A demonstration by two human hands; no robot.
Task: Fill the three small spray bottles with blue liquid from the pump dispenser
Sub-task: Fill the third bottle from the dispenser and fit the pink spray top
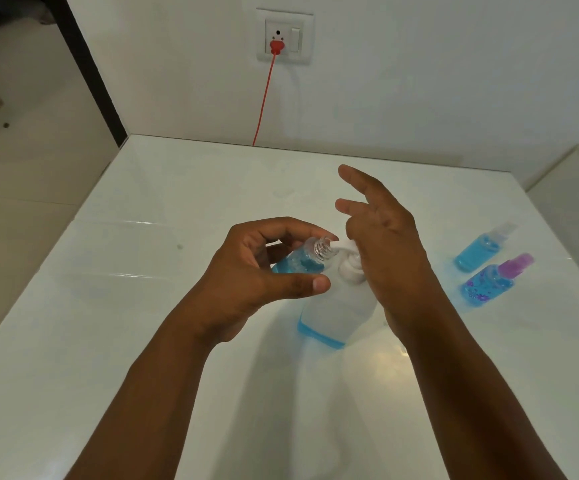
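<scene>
At the centre of a white counter [142, 306], a person fills the last of three small spray bottles. The left hand [257, 275] holds the uncapped bottle [302, 259] tilted, its grip curled loosely round the body with thumb and fingers, so that the threaded clear neck meets the white spout of the pump dispenser [336, 306]. The right hand [381, 244] rests on the pump head, upper fingers splayed straight and clear of it; the pressing part of that grip is hidden behind the hand, so how it bears on the pump cannot be told.

The held bottle looks well over half full of blue liquid. The dispenser, just at 4 o'clock of it, shows only a thin blue band at its base (it may be close to running dry). Two filled bottles lie capped at 3 o'clock, well apart from the hands: one with a clear cap [478, 251], one with a purple cap [492, 282] and a flower print.

The next move seems to call for steady presses with neck and spout kept aligned, then finding the sprayer top, which is not in view.

No brand or lettering is legible on any bottle. A red plug and cord [276, 48] sit in a wall socket at 12 o'clock.
</scene>
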